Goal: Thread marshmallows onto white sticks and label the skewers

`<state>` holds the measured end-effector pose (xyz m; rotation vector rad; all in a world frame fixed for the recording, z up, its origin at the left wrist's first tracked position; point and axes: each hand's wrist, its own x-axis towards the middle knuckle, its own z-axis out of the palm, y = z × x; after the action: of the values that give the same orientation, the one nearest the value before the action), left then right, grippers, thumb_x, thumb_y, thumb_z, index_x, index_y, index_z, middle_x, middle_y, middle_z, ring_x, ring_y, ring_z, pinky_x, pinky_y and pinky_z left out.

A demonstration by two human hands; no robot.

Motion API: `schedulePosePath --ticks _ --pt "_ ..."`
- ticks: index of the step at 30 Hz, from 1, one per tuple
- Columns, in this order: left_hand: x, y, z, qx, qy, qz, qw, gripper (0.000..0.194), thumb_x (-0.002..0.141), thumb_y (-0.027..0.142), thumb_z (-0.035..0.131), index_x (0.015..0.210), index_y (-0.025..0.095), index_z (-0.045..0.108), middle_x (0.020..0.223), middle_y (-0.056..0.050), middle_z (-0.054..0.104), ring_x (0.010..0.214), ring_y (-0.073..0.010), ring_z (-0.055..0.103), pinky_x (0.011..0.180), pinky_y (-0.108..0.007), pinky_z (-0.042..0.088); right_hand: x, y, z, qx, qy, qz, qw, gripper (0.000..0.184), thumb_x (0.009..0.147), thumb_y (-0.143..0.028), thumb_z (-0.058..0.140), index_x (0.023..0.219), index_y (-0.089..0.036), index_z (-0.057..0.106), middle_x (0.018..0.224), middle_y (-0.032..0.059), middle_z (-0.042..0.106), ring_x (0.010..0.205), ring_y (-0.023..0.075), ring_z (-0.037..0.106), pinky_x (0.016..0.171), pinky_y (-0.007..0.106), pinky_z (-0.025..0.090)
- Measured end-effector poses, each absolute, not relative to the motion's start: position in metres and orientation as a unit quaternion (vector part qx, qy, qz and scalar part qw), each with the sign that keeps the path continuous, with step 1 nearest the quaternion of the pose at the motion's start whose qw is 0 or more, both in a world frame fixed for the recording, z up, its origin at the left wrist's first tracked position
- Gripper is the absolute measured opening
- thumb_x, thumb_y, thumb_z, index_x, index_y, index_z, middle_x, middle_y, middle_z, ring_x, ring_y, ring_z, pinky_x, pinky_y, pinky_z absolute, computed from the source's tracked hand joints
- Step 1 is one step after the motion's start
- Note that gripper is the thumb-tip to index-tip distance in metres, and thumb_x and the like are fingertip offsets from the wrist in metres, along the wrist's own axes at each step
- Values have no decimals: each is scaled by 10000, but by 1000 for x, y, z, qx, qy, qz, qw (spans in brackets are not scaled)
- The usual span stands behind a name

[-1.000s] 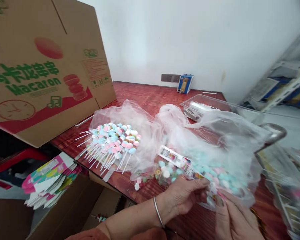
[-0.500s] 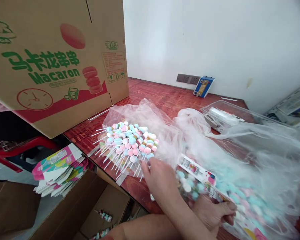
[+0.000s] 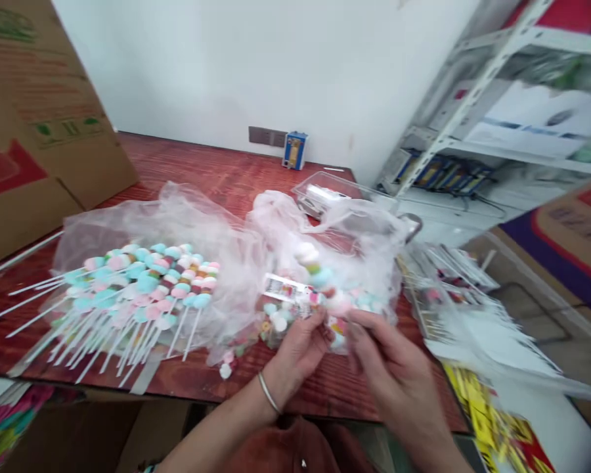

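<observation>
Both hands meet over the front of the table. My left hand, with a bracelet on the wrist, has curled fingers beside a blurred candy skewer of white, green, blue and pink pieces. What lies inside those fingers is hidden. My right hand is pinched at the skewer's lower end, by the pink piece. Behind them lies a clear plastic bag with more pastel candy pieces and a printed label card. Left of the hands, a pile of candy skewers on white sticks rests on another clear bag.
A large cardboard box stands at the left. A clear plastic tray and a small blue box sit towards the wall. Metal shelving rises at the right, above white sticks and yellow packaging. Small candies lie near the front edge.
The view has swung right. My right hand has left the skewer pile, my left hand has left the bag on the right, and the crossed arms are now uncrossed with both hands together.
</observation>
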<state>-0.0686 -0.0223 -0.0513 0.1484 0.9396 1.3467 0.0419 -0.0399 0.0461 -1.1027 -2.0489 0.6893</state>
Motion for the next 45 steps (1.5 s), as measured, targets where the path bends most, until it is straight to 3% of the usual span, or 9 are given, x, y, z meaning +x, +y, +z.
schedulePosePath --ticks 2,8,21,24,32,37,41,45 --pt "-70 -21 -55 17 350 636 687 59 902 191 624 955 174 642 914 -4 669 733 -99 627 637 -213 521 104 -51 47 -458 -780 196 379 241 950 -283 520 1147 -250 654 997 29 717 853 161 681 771 225 531" --pt "-60 -18 -53 -75 265 641 716 141 759 91 758 833 145 651 785 -9 683 621 -102 619 527 -200 492 193 -86 16 -499 -788 107 345 246 936 -268 549 1158 -260 653 1044 36 731 872 181 710 777 223 560" --pt "-34 -25 -43 -30 247 617 746 145 781 136 762 896 149 674 912 -31 706 748 -126 649 599 -225 531 198 -101 -19 -527 -755 176 349 270 964 -269 525 1214 -235 622 1086 44 725 924 163 703 790 190 545" --pt "-33 -25 -42 -20 249 619 745 162 749 141 790 859 154 672 864 -14 697 713 -117 632 569 -216 507 200 -102 -19 -529 -759 181 332 260 969 -274 516 1200 -228 627 1071 53 728 902 162 707 782 199 548" --pt "-36 -23 -44 112 305 655 682 238 665 228 863 797 127 693 728 -9 662 673 -120 612 675 -252 525 199 -103 -6 -495 -794 103 339 198 933 -241 555 1103 -258 654 903 12 727 774 150 709 702 209 546" --pt "-37 -24 -39 148 298 673 661 195 689 205 844 791 127 697 797 -29 695 754 -129 647 743 -242 527 192 -104 -3 -501 -789 98 341 189 933 -265 565 1083 -248 678 878 25 718 750 155 698 698 224 545" --pt "-34 -25 -33 86 269 646 709 151 759 193 789 857 118 703 870 -48 721 818 -163 686 816 -310 562 182 -104 -5 -524 -754 157 365 150 921 -275 580 997 -240 705 838 17 716 737 145 695 684 197 545" --pt "-28 -27 -27 45 263 641 720 107 781 142 756 857 103 692 853 -47 708 808 -152 683 864 -338 570 175 -106 -12 -559 -676 312 363 177 904 -346 600 927 -226 727 831 25 714 773 166 700 688 207 554"
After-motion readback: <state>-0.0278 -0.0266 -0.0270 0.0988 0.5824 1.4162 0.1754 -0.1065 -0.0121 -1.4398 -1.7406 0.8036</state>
